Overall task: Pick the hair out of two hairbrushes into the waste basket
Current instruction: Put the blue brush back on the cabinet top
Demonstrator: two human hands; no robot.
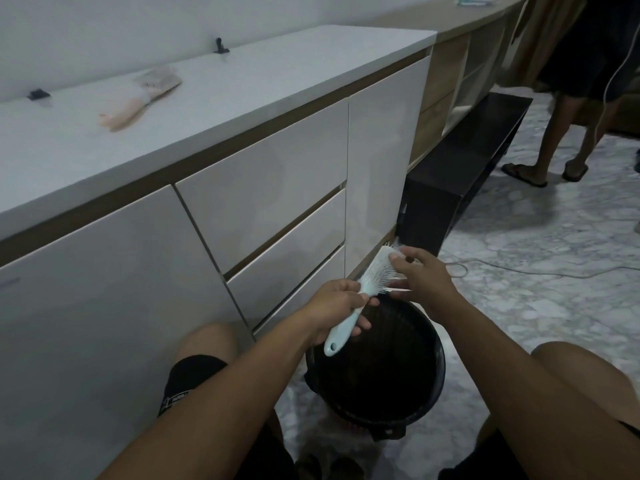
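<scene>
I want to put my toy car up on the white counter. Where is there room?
The white counter is bare between the pink hairbrush and its right end, apart from a small black clip by the wall. Left of the pink hairbrush, near the other black clip, is tighter. The floor by the waste basket is crowded with hands and knees.

My left hand (pixel 337 306) grips the handle of the light blue hairbrush (pixel 360 299) above the black waste basket (pixel 377 368). My right hand (pixel 420 278) pinches at its bristles. 1 pink hairbrush (pixel 140 98) lies on the white worktop (pixel 242 84).
</scene>
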